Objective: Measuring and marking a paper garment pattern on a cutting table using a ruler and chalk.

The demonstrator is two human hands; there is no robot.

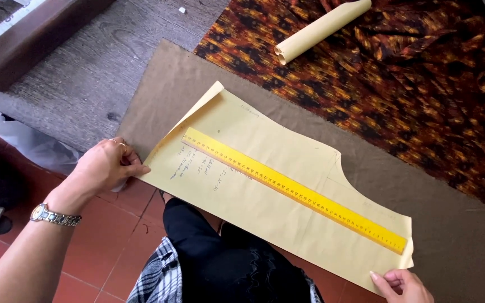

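Flat yellow paper pattern under ruler

Both hands press a paper pattern under a yellow ruler.
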